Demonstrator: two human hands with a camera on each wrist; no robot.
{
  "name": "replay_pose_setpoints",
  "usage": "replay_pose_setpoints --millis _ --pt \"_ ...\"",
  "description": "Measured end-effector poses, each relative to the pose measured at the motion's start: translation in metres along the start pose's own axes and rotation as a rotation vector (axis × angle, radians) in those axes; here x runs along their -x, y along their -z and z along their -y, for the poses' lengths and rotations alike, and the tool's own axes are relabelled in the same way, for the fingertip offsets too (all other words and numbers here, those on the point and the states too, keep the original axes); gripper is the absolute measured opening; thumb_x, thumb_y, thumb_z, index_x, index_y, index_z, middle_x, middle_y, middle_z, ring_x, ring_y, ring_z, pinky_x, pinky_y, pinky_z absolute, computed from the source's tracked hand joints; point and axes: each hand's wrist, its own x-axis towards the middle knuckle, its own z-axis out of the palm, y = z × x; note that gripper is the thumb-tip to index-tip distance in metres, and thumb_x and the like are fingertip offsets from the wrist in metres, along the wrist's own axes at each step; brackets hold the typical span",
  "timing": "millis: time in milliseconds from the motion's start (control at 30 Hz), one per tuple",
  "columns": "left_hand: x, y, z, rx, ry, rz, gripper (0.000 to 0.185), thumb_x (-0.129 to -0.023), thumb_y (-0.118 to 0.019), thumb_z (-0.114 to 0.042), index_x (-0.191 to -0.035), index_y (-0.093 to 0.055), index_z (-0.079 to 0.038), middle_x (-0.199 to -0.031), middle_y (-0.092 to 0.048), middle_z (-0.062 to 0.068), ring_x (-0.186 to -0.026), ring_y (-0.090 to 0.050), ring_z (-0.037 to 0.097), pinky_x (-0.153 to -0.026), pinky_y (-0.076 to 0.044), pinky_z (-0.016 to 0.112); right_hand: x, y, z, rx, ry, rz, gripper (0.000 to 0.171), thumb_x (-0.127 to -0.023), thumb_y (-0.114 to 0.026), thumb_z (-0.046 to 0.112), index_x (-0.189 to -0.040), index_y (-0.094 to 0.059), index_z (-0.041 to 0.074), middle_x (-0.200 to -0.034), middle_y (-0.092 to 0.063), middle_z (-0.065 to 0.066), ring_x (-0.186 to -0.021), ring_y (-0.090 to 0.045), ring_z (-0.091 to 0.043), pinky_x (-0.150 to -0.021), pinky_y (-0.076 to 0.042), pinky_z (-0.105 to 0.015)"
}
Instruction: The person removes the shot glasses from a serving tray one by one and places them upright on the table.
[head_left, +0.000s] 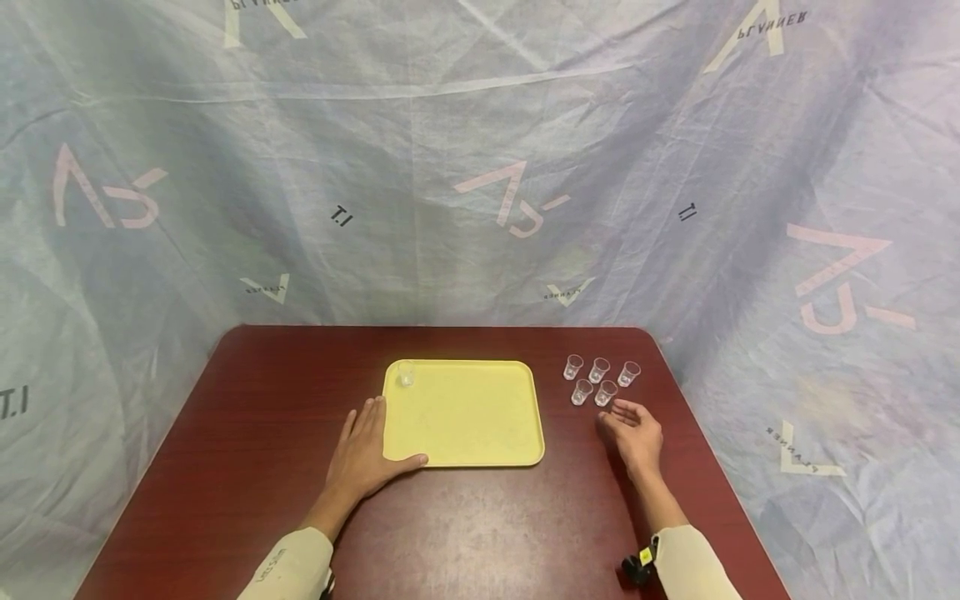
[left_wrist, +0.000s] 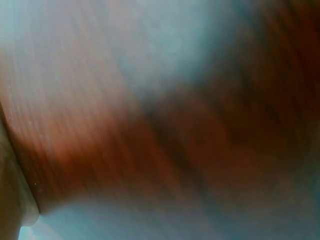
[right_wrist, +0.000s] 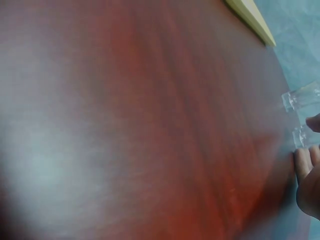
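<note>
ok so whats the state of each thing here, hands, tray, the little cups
left hand: open, flat on the table, thumb along the tray's near edge
right hand: open, fingers relaxed, just short of the cups
yellow tray: flat on the table, one clear cup in its far left corner
five clear cups: upright, empty, grouped right of the tray

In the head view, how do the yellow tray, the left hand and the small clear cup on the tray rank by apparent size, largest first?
1. Yellow tray, clearly the largest.
2. Left hand, though it lies nearer the camera, which enlarges it somewhat.
3. Clear cup in the tray's far left corner, by far the smallest.
</note>
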Motion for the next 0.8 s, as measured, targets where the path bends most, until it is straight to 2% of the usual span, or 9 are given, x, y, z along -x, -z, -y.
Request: replay_pose_setpoints --millis 267,533,800 --pt "0.001 0.0 0.0 -0.008 -0.01 -0.021 0.156 -0.075 -0.064 -0.107 -0.182 -0.014 -0.004 -0.19 -0.019 0.018 -0.178 -0.019 0.038 -0.146 -0.006 0.059 0.015 0.001 0.002 -0.038 -0.016 0.008 0.04 -0.094 -0.09 0.009 -0.131 -0.079 0.0 -0.129 -0.079 -0.027 -0.087 -0.07 0.01 -0.073 -0.062 -0.01" --pt "0.002 0.0 -0.001 -0.005 -0.007 -0.016 0.154 -0.077 -0.067 -0.104 -0.181 -0.015 -0.004 -0.19 -0.02 0.018 -0.178 -0.019 0.037 -0.146 -0.005 0.059 0.023 -0.006 0.012 -0.088 0.0 0.02 0.038 -0.093 -0.089 0.005 -0.128 -0.078 -0.005 -0.113 -0.086 -0.011 -0.085 -0.075 0.008 -0.072 -0.065 -0.013" --pt "0.001 0.0 -0.001 -0.012 -0.001 -0.001 0.155 -0.076 -0.063 -0.107 -0.182 -0.013 -0.004 -0.19 -0.018 0.017 -0.179 -0.017 0.036 -0.147 -0.004 0.058 0.029 -0.018 0.024 -0.097 0.014 0.067 0.043 -0.093 -0.092 0.007 -0.131 -0.077 -0.007 -0.122 -0.083 -0.021 -0.086 -0.074 0.009 -0.076 -0.064 -0.011"
